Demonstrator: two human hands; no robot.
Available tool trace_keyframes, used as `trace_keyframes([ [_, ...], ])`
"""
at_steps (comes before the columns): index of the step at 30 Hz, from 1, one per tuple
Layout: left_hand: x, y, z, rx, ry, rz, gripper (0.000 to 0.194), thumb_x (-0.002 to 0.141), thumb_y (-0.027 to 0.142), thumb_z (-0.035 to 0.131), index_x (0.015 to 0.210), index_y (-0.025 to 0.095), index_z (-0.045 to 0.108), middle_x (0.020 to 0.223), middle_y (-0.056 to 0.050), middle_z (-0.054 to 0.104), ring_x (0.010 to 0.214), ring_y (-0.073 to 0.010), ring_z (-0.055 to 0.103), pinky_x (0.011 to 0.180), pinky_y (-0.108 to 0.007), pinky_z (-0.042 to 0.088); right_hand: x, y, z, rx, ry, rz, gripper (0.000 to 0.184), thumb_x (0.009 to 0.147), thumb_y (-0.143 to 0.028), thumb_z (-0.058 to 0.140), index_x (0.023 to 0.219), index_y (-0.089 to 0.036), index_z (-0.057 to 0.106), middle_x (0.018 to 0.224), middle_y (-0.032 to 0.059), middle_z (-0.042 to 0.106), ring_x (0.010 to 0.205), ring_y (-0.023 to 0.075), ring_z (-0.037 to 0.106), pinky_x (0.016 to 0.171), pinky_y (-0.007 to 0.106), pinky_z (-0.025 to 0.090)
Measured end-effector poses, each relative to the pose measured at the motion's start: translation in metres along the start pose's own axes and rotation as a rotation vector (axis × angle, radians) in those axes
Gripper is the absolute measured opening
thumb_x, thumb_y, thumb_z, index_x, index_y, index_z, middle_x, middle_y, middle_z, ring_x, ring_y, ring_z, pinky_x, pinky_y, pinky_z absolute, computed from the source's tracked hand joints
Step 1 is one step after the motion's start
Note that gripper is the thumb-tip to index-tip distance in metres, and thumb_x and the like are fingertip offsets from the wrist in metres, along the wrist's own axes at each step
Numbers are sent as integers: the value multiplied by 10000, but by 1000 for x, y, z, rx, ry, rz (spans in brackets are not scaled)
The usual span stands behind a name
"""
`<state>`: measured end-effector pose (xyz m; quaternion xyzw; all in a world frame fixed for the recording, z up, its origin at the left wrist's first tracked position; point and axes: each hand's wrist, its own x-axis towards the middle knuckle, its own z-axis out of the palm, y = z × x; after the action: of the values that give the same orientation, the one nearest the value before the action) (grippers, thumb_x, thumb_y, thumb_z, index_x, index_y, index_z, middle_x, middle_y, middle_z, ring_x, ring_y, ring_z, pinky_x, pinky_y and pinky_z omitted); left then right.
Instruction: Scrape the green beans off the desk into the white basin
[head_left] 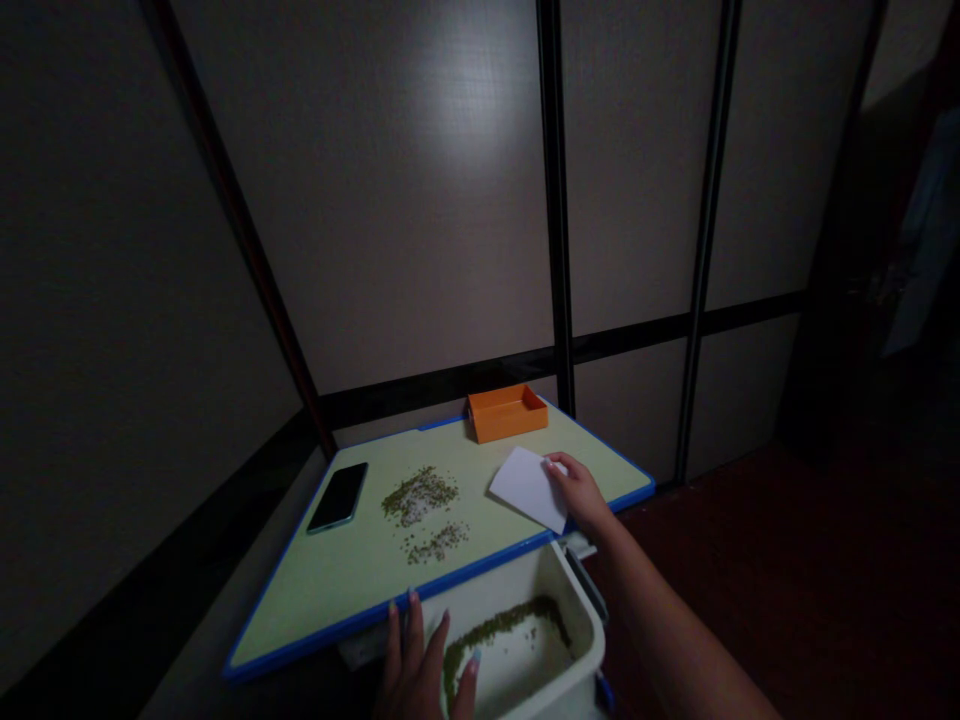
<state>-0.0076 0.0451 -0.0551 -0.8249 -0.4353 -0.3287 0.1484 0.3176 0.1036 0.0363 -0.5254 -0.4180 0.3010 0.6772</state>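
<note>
My right hand [579, 490] pinches the right edge of a white sheet of card or paper [527, 485], which is held over the right part of the table. My left hand [424, 660] has its fingers spread at the left rim of a white plastic bin [589, 655] below the table's front edge. Inside the bin, small green grains [499, 625] lie along the far wall and corners. On the tabletop, left of the card, is a loose pile of mixed green and pale grains [421, 495], with a smaller scatter of grains [437, 543] nearer the front.
The pale table [300, 610] has a blue edge. A dark-screened phone [339, 497] lies at its left, and an orange open box [510, 425] stands at the back. Panelled cupboard doors [420, 250] rise behind. Dark red floor [720, 560] extends to the right.
</note>
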Motion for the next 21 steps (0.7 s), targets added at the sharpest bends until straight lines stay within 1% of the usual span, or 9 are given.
trace_keyframes([
  [4, -1, -7, 0, -17, -2, 10, 429, 805, 338, 599, 1214, 213, 634, 1477, -141, 419, 1411, -380, 253, 1001, -550, 465, 3, 5, -1, 11, 1, -11, 394, 676, -545, 635, 859, -196, 621, 659, -3, 587, 555, 146, 483, 487, 238, 327],
  [8, 0, -12, -1, -3, -31, 46, 441, 792, 361, 620, 1215, 235, 634, 1451, -133, 460, 1388, -383, 298, 958, -529, 506, 3, 5, 0, 16, 11, -8, 409, 661, -558, 643, 849, -195, 622, 671, 0, 591, 563, 144, 482, 484, 236, 331],
  [10, 0, -10, -1, -4, -40, 42, 430, 793, 355, 615, 1208, 243, 637, 1445, -126, 470, 1391, -379, 296, 957, -528, 507, 2, 4, 0, 19, 10, 2, 418, 657, -566, 641, 852, -197, 620, 662, -2, 588, 556, 144, 481, 479, 236, 329],
  [13, 1, 2, -1, -9, 42, -40, 396, 807, 311, 581, 1188, 219, 642, 1460, -130, 455, 1432, -347, 223, 1023, -545, 446, 1, 2, 0, 15, 5, 8, 412, 662, -562, 637, 855, -198, 617, 656, -2, 586, 548, 143, 480, 472, 235, 323],
  [15, 2, 10, -1, -15, 83, -55, 380, 816, 298, 558, 1171, 195, 647, 1464, -152, 445, 1440, -339, 212, 1029, -546, 436, 0, 2, 0, 12, 5, 7, 406, 667, -556, 632, 858, -198, 618, 654, -2, 585, 546, 143, 479, 470, 235, 321],
  [17, 2, 15, -1, -21, 94, -58, 376, 817, 298, 554, 1166, 194, 648, 1466, -153, 444, 1442, -338, 216, 1029, -546, 435, 0, 2, 0, 9, 8, 7, 406, 666, -556, 631, 859, -199, 620, 648, -2, 585, 547, 145, 481, 470, 236, 323],
  [19, 2, 14, -1, -25, 87, -71, 384, 812, 302, 563, 1176, 207, 644, 1471, -135, 442, 1441, -339, 221, 1035, -549, 429, 0, 1, 0, 6, 14, 7, 409, 663, -560, 633, 854, -199, 624, 648, 0, 589, 548, 146, 482, 471, 237, 324],
  [21, 1, 8, 0, -23, 64, -70, 395, 808, 310, 574, 1187, 219, 640, 1475, -122, 439, 1435, -346, 232, 1029, -549, 437, 0, 0, 0, 3, 16, 10, 413, 657, -564, 639, 847, -198, 628, 652, 2, 594, 549, 146, 481, 472, 238, 326],
])
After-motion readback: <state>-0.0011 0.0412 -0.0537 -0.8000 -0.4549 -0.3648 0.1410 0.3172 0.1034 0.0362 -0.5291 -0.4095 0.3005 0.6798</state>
